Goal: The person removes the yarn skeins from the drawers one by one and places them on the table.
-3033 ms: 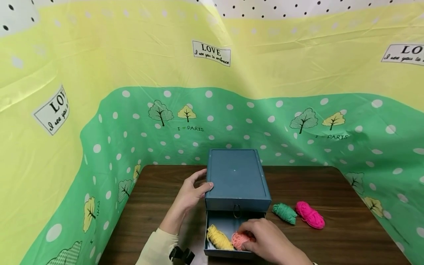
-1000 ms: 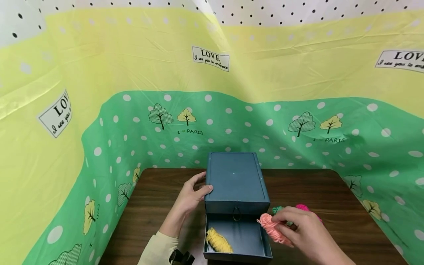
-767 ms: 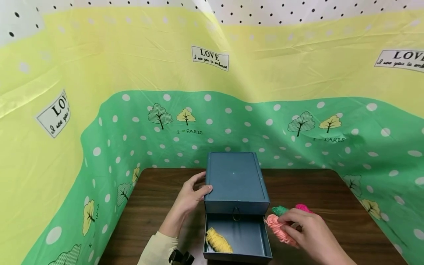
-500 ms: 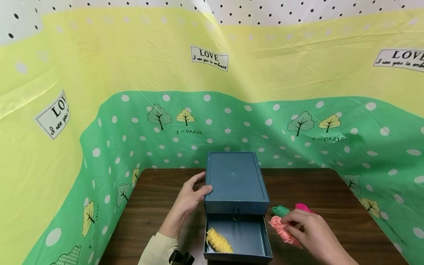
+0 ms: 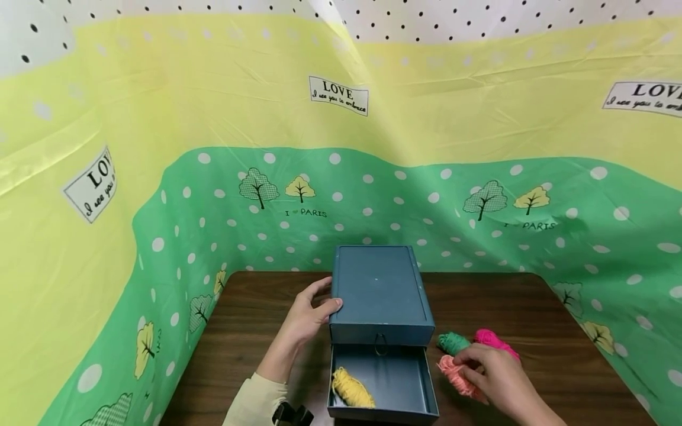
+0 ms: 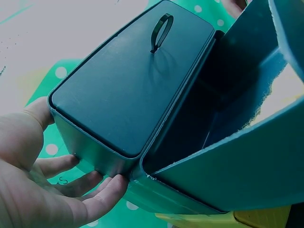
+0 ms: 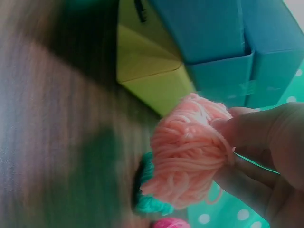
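In the head view my right hand [image 5: 501,376] pinches a coral yarn skein [image 5: 457,376] between thumb and fingers, right of the drawer box. The right wrist view shows this skein [image 7: 187,152] held above the table. My left hand [image 5: 306,313] rests against the left side of the blue drawer box [image 5: 378,290], thumb on its top edge. Its fingers [image 6: 107,192] lie along the side wall in the left wrist view. The lower drawer [image 5: 383,413] is pulled out, with a yellow yarn skein [image 5: 351,388] at its left.
A green yarn skein [image 5: 453,342] and a magenta yarn skein [image 5: 492,339] lie on the dark wooden table [image 5: 245,331], close to my right hand, which partly covers the magenta one. A patterned curtain [image 5: 298,236] surrounds the table. Yellow unit parts [image 7: 156,90] show under the blue ones.
My right hand took the coral skein out of the drawer, carried it right past the drawer's side, and brought it near the green and magenta skeins. The left hand stayed on the box.
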`<state>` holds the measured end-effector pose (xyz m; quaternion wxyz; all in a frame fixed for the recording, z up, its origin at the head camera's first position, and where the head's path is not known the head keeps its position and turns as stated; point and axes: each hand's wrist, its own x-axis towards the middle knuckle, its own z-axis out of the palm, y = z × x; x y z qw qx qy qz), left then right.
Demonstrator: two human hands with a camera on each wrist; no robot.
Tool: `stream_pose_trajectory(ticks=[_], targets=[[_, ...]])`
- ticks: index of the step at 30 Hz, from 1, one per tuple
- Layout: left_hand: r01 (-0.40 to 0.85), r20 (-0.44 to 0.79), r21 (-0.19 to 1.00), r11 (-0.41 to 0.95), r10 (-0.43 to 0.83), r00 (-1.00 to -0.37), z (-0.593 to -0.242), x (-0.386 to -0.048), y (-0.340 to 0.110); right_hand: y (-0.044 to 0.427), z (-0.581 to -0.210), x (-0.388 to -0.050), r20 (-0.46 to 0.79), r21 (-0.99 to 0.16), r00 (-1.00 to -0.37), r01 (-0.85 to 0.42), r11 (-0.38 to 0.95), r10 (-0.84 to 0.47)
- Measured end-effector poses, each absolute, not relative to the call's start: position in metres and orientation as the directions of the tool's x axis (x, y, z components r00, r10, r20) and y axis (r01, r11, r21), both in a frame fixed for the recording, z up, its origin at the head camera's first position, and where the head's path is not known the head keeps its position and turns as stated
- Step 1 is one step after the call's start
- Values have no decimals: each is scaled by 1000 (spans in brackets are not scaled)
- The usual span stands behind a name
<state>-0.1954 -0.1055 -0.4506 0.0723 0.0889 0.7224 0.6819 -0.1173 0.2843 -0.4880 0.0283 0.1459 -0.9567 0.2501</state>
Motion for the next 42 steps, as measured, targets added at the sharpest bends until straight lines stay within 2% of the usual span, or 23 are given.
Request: stream_pose_trajectory(ticks=[7, 27, 42], targets=[[26, 13, 998, 57, 223, -975, -451, -196, -106, 287, -507, -128, 137, -406, -952, -306, 861, -274], [34, 21, 998, 51, 233, -972, -451, -194, -103, 282, -537, -142, 122, -366, -971, -235, 901, -203], [39, 25, 998, 58, 225, -974, -451, -195, -105, 284, -519, -141, 120, -424, -967, -255, 869, -225]])
